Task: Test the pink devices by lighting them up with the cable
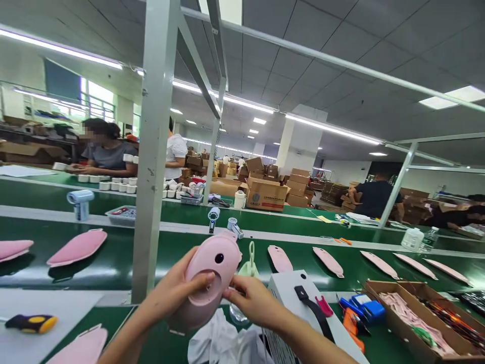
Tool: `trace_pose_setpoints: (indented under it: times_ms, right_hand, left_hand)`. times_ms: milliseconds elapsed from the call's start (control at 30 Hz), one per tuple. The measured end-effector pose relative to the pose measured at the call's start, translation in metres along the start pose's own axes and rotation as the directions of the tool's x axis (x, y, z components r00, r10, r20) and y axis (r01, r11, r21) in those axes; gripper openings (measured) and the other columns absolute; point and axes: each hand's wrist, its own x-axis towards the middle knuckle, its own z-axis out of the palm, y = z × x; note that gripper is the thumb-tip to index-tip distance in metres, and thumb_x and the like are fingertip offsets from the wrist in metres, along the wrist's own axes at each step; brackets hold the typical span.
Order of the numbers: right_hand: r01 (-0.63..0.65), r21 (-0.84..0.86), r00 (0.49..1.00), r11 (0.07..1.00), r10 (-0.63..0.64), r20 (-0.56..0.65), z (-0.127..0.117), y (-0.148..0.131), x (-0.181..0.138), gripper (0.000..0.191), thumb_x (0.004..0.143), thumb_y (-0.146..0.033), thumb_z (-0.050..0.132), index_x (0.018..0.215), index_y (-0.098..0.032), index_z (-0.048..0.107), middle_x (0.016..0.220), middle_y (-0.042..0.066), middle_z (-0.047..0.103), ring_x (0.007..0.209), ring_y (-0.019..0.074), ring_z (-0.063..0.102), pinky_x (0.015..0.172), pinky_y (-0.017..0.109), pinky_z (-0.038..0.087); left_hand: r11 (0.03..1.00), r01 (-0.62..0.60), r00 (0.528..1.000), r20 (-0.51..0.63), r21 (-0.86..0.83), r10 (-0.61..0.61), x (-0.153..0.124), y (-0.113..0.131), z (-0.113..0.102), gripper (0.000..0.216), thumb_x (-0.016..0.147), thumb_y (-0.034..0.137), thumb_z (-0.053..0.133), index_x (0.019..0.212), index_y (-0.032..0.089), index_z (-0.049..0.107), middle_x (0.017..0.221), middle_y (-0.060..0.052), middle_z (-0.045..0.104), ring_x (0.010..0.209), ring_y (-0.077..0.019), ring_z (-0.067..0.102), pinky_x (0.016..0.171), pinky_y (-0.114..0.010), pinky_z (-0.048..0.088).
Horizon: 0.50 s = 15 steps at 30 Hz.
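My left hand (178, 288) is wrapped round an oval pink plastic housing (223, 246), held tilted above the bench. Its thumb rests in the round recess, below a small dark hole. At the housing's lower right edge, my right hand (252, 299) has curled, closed fingers touching the rim; what they pinch is hidden. Beneath the hands lies a crumpled white cloth (227, 338). Behind them stands a pale green item with a loop (250, 265). A white box (291, 285) carrying a black strap (314, 311) is beside my right forearm.
Several similar pink housings (280, 258) lie along the green conveyor (235, 255). A metal post (151, 151) rises left. A screwdriver (32, 322) lies at left; blue packs (364, 307), an orange tool (352, 328) and a cardboard tray of parts (382, 323) are right. Other people sit and stand beyond.
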Motion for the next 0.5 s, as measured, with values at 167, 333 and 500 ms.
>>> trace_pose_setpoints:
  times_ms: [167,333,500]
  right_hand:
    - [-0.072,0.065,0.997,0.995,0.072,-0.012,0.002,0.012,0.001,0.025,0.082,-0.036,0.056,0.091,-0.018,0.072,0.076,0.003,0.068,0.075,0.0204,0.059,0.069,0.026,0.044]
    - [-0.173,0.073,0.981,0.982,0.179,-0.08,0.003,0.028,0.003,0.03,0.076,-0.044,0.062,0.074,-0.016,0.069,0.058,0.0,0.055,0.057,0.0148,0.048,0.054,0.024,0.036]
    - [-0.18,0.258,0.936,0.949,0.246,-0.253,-0.007,0.039,0.002,0.041,0.076,-0.056,0.06,0.071,-0.016,0.06,0.057,-0.004,0.04,0.053,0.0107,0.033,0.051,0.025,0.025]
  left_hand:
    - [0.975,0.146,0.989,0.058,-0.169,-0.138,0.009,-0.017,0.009,0.065,0.069,0.052,0.064,0.12,0.018,0.043,0.106,-0.007,0.064,0.099,-0.0263,0.059,0.08,-0.028,0.048]
    - [0.955,0.219,0.976,0.05,-0.198,-0.214,0.013,-0.015,-0.004,0.071,0.065,0.056,0.066,0.122,0.022,0.042,0.116,-0.006,0.062,0.098,-0.0254,0.061,0.078,-0.027,0.052]
    - [0.902,0.339,0.829,-0.369,-0.268,-0.421,0.008,-0.013,-0.037,0.087,0.055,0.066,0.068,0.126,0.028,0.037,0.103,-0.002,0.064,0.094,-0.0289,0.062,0.062,-0.028,0.055]
